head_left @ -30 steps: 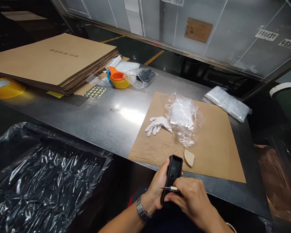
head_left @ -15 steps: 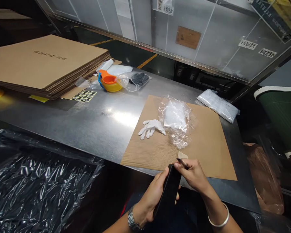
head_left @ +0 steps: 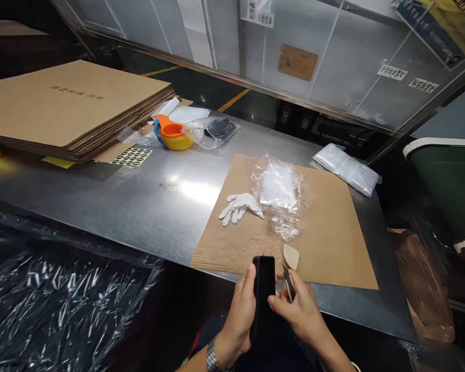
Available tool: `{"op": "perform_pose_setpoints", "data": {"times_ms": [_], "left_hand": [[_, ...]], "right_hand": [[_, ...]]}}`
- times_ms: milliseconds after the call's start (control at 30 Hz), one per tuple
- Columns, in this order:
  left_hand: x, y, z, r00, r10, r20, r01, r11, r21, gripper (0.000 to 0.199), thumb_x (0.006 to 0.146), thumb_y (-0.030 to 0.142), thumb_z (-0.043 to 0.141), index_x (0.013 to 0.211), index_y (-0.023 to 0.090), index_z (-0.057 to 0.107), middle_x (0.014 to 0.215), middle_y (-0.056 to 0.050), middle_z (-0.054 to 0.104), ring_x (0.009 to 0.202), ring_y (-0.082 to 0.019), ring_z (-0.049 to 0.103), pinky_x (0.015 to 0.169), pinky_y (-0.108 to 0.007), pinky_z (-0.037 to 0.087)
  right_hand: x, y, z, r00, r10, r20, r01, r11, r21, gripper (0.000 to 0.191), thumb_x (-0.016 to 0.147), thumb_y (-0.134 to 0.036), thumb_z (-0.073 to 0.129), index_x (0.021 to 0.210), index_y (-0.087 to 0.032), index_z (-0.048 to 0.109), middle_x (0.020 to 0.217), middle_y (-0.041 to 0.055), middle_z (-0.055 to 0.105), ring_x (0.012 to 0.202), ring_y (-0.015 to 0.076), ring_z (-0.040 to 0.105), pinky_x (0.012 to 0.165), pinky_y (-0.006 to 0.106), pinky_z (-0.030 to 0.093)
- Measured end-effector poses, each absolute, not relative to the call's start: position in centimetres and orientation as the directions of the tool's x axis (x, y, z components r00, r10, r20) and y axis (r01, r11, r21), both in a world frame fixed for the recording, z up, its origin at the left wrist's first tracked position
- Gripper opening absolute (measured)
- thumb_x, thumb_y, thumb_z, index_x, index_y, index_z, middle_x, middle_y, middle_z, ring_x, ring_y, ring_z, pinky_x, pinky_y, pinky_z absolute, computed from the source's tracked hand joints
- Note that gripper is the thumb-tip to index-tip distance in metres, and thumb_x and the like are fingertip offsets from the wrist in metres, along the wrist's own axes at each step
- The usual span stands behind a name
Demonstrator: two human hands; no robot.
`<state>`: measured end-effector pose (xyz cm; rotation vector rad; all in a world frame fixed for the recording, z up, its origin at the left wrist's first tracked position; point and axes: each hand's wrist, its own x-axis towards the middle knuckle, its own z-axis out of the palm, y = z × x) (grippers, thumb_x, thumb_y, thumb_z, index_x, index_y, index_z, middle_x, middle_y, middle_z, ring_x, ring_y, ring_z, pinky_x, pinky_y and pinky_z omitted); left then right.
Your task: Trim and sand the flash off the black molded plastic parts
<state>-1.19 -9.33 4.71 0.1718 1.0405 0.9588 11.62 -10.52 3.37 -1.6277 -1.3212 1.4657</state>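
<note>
My left hand is closed around a long black rectangular piece, with the thumb along its left edge. The piece points up and away from me, beyond the table's front edge, and its lower end is lost in the dark. In my right hand is a slim dark pointed tool, its tip sticking up past the fingers; its exact kind is unclear. The right thumb rests against the right side of the black piece. Just beyond the right hand, a beige rounded pad lies on a cardboard sheet.
On the cardboard lie a white glove and a clear bag of white sheets. A stack of cardboard stands left, near orange and yellow cups and a sticker sheet. Black plastic wrap fills the lower left.
The black piece has turned more upright and its face now shows more. My right hand has moved down and toward me along its right side, uncovering the beige pad.
</note>
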Motion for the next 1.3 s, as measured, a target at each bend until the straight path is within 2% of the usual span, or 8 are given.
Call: {"op": "perform_pose_setpoints", "data": {"times_ms": [233, 533, 833, 933, 1033, 1133, 1233, 1300], "left_hand": [[-0.7, -10.1, 4.4, 0.286, 0.697, -0.657, -0.379, 0.712, 0.591, 0.055, 0.076, 0.060, 0.051, 0.102, 0.012, 0.060, 0.062, -0.005, 0.065, 0.042, -0.014, 0.057, 0.041, -0.023, 0.045], [-0.8, -9.0, 5.6, 0.382, 0.646, -0.661, -0.351, 0.763, 0.543, 0.058, 0.078, 0.065, 0.042, 0.091, 0.012, 0.062, 0.067, -0.007, 0.066, 0.046, -0.014, 0.059, 0.043, -0.022, 0.045], [-0.2, -9.1, 3.8, 0.252, 0.788, -0.562, -0.332, 0.616, 0.714, 0.067, 0.082, 0.059, 0.042, 0.131, 0.014, 0.042, 0.066, -0.003, 0.066, 0.054, -0.017, 0.060, 0.052, -0.028, 0.050], [-0.1, -9.4, 2.6, 0.174, 0.864, -0.472, -0.317, 0.503, 0.804, 0.065, 0.082, 0.059, 0.043, 0.129, 0.014, 0.047, 0.084, -0.008, 0.070, 0.076, -0.022, 0.065, 0.074, -0.035, 0.052], [-0.1, -9.7, 1.6, 0.065, 0.919, -0.389, -0.271, 0.391, 0.880, 0.057, 0.083, 0.056, 0.044, 0.122, 0.017, 0.056, 0.118, -0.010, 0.062, 0.118, -0.025, 0.050, 0.105, -0.037, 0.033], [0.0, -9.8, 1.1, 0.036, 0.921, -0.387, -0.274, 0.381, 0.883, 0.057, 0.083, 0.057, 0.043, 0.121, 0.017, 0.057, 0.129, -0.009, 0.055, 0.128, -0.023, 0.038, 0.110, -0.035, 0.023], [0.1, -9.5, 1.4, 0.022, 0.898, -0.440, -0.318, 0.424, 0.848, 0.060, 0.080, 0.059, 0.046, 0.120, 0.016, 0.057, 0.119, -0.010, 0.062, 0.119, -0.024, 0.049, 0.103, -0.034, 0.036], [0.0, -9.2, 1.9, 0.081, 0.851, -0.520, -0.359, 0.511, 0.781, 0.065, 0.080, 0.062, 0.044, 0.126, 0.016, 0.050, 0.094, -0.010, 0.071, 0.091, -0.024, 0.065, 0.080, -0.034, 0.052]], "right_hand": [[14.2, -7.1, 4.5, -0.188, 0.922, -0.339, 0.206, -0.301, -0.931, 0.022, 0.074, -0.035, 0.063, 0.071, -0.013, 0.063, 0.057, -0.0030, 0.053, 0.051, 0.0076, 0.045, 0.049, 0.021, 0.035], [16.6, -7.1, 4.5, -0.205, 0.884, -0.420, 0.097, -0.409, -0.907, 0.035, 0.077, -0.046, 0.061, 0.083, -0.011, 0.060, 0.056, -0.0015, 0.059, 0.038, 0.0028, 0.036, 0.037, 0.017, 0.024], [13.1, -8.4, 4.4, -0.044, 0.859, -0.510, -0.006, -0.511, -0.859, 0.041, 0.074, -0.049, 0.060, 0.093, -0.015, 0.049, 0.048, -0.0076, 0.051, 0.034, 0.0025, 0.033, 0.034, 0.015, 0.021], [11.6, -8.3, 3.6, 0.047, 0.852, -0.521, -0.018, -0.521, -0.854, 0.035, 0.074, -0.049, 0.057, 0.079, -0.017, 0.046, 0.045, -0.0086, 0.046, 0.034, 0.0037, 0.037, 0.033, 0.015, 0.022], [10.8, -8.1, 3.1, 0.118, 0.854, -0.507, -0.009, -0.510, -0.860, 0.031, 0.073, -0.047, 0.055, 0.069, -0.019, 0.042, 0.042, -0.0098, 0.040, 0.035, 0.0043, 0.038, 0.034, 0.016, 0.025], [10.4, -8.2, 3.0, 0.136, 0.862, -0.488, 0.012, -0.494, -0.869, 0.026, 0.072, -0.043, 0.052, 0.071, -0.019, 0.044, 0.044, -0.0095, 0.040, 0.037, 0.0052, 0.038, 0.037, 0.017, 0.031], [10.3, -8.4, 3.1, 0.119, 0.870, -0.478, 0.066, -0.487, -0.871, 0.022, 0.071, -0.039, 0.051, 0.076, -0.018, 0.048, 0.048, -0.0076, 0.044, 0.039, 0.0070, 0.041, 0.039, 0.019, 0.035], [10.8, -8.4, 2.8, 0.130, 0.874, -0.467, 0.133, -0.482, -0.866, 0.024, 0.071, -0.040, 0.049, 0.078, -0.017, 0.050, 0.047, -0.0068, 0.044, 0.039, 0.0083, 0.043, 0.039, 0.020, 0.034]]}}
